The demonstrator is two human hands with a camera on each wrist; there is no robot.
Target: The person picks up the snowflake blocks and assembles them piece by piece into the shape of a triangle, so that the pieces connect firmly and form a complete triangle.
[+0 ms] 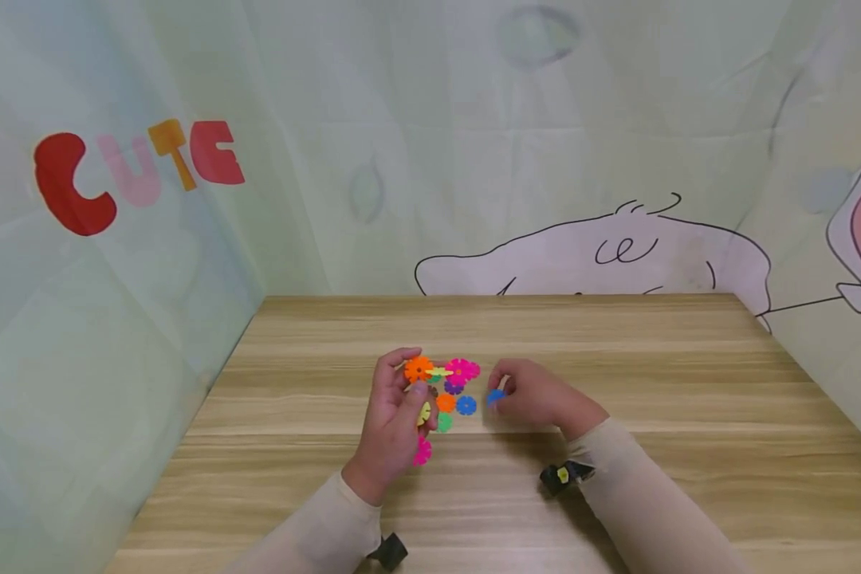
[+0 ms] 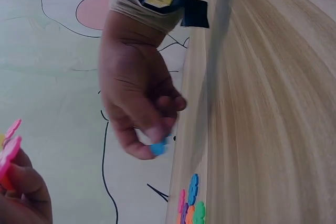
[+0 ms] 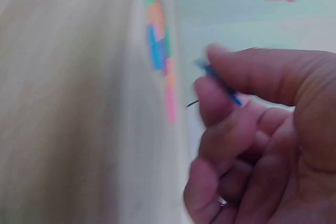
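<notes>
With right hand (image 1: 534, 391), pinching blue disc (image 1: 497, 396) between thumb and forefinger, raised off the worktop (image 1: 617, 494). In left hand (image 1: 390, 422), gripping cluster: orange disc (image 1: 418, 370), yellow disc (image 1: 439, 372) edge-on, pink disc (image 1: 459, 371), apparently slotted together. Exact left finger contact partly hidden, can't tell.

To judge by looks: very light, thin, fairly stiff, likely smooth plastic, so a bit slippery at the edge. Not fragile in the hand, though a hard twist might strain the slots. Best pinched flat, face to face near the rim, leaving a notch free. On cluster, best held at one disc near a joint, so as not to flex it apart.

Flower-shaped, notched all round the rim, bright single colours. Seen edge-on in right wrist view: just a thin sliver of blue, blurred.

Between the hands, down on the worktop: loose discs, incl. orange (image 1: 446, 402), blue (image 1: 466, 405), green (image 1: 444, 422), purple (image 1: 454, 387). By left wrist, another pink (image 1: 422, 452); can't tell if lying or held.

Behind: printed cloth (image 1: 430, 183).
</notes>
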